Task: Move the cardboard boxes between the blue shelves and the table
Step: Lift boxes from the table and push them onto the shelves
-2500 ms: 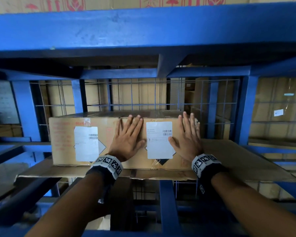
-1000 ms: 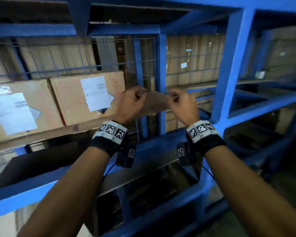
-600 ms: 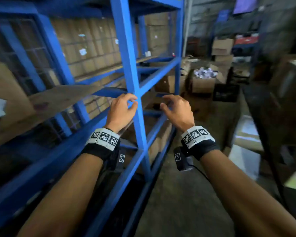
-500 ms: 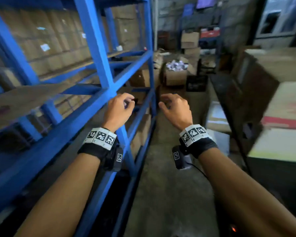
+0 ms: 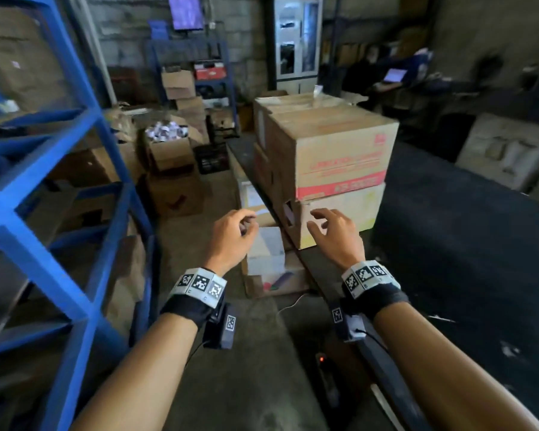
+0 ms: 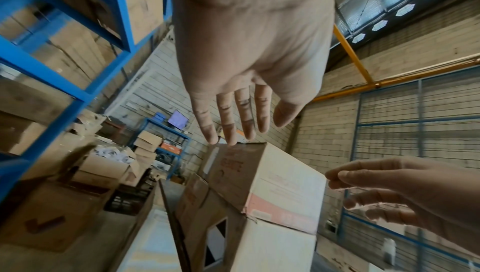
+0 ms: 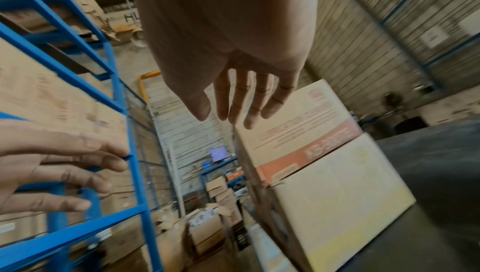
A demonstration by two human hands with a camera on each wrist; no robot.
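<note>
Two cardboard boxes are stacked on the dark table (image 5: 455, 244): a brown top box (image 5: 333, 150) with a red band, and a pale yellowish bottom box (image 5: 339, 213) under it. My left hand (image 5: 234, 234) hovers empty, fingers loosely curled, left of the stack over the aisle. My right hand (image 5: 333, 231) hangs empty with spread fingers in front of the bottom box's near corner, apart from it. The left wrist view shows relaxed fingers (image 6: 228, 118) above the top box (image 6: 262, 175). In the right wrist view the fingers (image 7: 246, 99) are straight before the stack (image 7: 319, 153).
The blue shelves (image 5: 47, 188) stand on my left with boxes inside. Flat boxes (image 5: 268, 259) lie on the floor beside the table's edge. More cartons (image 5: 168, 157), one open and full of white items, crowd the aisle's far end. A second stack (image 5: 290, 104) sits behind the top box.
I have turned right, away from the shelf where both palms pressed a box, and now face the table. Both hands left the shelf empty and came toward the stacked boxes.
</note>
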